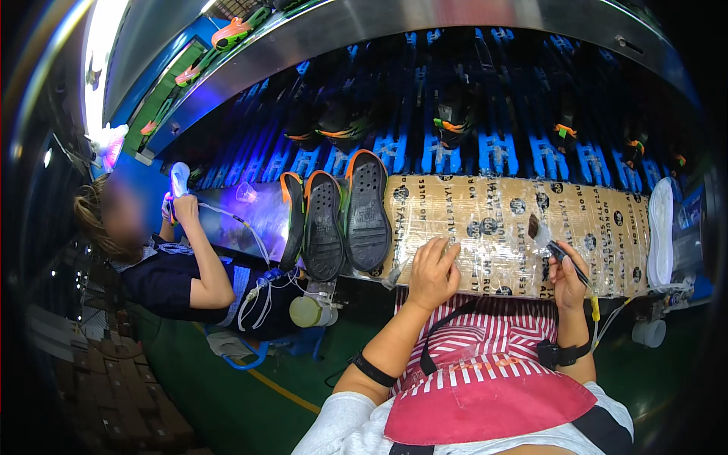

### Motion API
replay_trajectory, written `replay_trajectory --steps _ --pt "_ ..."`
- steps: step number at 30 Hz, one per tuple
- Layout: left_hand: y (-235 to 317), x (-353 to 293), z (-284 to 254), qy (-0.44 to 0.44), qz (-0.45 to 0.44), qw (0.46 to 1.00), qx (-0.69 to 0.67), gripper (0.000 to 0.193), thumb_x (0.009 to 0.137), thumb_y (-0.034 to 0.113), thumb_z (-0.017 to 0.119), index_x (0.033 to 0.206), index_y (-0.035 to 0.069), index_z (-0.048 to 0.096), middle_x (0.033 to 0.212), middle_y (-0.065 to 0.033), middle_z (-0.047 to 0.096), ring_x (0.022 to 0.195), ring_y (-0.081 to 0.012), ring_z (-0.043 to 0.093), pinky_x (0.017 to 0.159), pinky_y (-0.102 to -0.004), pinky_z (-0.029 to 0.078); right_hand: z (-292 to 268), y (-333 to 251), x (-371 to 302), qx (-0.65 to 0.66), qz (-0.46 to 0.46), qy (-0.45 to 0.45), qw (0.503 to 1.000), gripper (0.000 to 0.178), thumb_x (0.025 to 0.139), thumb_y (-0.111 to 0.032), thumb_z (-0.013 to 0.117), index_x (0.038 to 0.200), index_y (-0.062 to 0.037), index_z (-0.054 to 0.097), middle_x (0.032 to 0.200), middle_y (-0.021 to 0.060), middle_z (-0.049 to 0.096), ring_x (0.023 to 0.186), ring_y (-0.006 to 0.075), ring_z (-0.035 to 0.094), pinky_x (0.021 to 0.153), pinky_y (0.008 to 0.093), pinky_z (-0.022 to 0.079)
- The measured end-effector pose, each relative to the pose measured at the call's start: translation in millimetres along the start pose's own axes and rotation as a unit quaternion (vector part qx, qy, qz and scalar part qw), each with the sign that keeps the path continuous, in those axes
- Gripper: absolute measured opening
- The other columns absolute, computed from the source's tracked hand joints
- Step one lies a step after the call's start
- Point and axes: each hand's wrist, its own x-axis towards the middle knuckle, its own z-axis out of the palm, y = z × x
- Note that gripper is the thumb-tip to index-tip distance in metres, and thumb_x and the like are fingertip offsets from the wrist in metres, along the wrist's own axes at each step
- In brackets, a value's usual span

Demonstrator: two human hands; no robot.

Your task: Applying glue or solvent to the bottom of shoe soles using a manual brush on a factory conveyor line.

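Note:
My left hand [435,274] rests on the near part of a taped, printed cardboard sheet [485,262], its fingers stretched and holding nothing. In my right hand [569,282] is a black-handled brush [566,256] with a dark tip, held over the sheet. A yellow fitting [594,309] and thin tubes trail below that hand. Left of the sheet stand black shoe soles: one [368,212] nearest my left hand, another [324,227] beside it, and a third [291,220] seen edge-on. A white sole [661,231] lies at the sheet's right end.
Beyond the bench runs a conveyor with blue racks [497,152] carrying dark shoe parts. At left, a co-worker [178,273] holds a white shoe part [180,180] under purple light. A greenish container [307,312] and a white cup [650,332] hang by the near edge.

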Motion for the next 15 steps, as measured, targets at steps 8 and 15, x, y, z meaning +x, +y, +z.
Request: replay_trajectory --steps 8,15 --pt "-0.3 0.2 1.5 -0.001 0.004 1.000 -0.001 0.034 0.064 0.005 0.054 0.097 0.005 0.055 0.101 -0.0153 0.051 0.096 -0.0326 0.048 0.083 -0.0396 0.037 0.8 -1.3 -0.3 -0.004 0.002 -0.002 1.000 0.039 0.084 -0.019 0.050 0.113 0.0063 0.044 0.080 0.0101 0.056 0.058 0.0084 0.048 0.050 0.0174 0.039" --pt "-0.7 0.1 1.9 -0.001 0.004 1.000 0.002 0.033 0.064 0.005 0.054 0.097 0.004 0.055 0.101 -0.0155 0.051 0.096 -0.0324 0.048 0.082 -0.0398 0.037 0.3 -0.4 -0.4 -0.006 0.003 -0.001 1.000 0.040 0.084 -0.019 0.050 0.113 0.0068 0.044 0.080 0.0101 0.056 0.058 0.0087 0.048 0.050 0.0176 0.039"
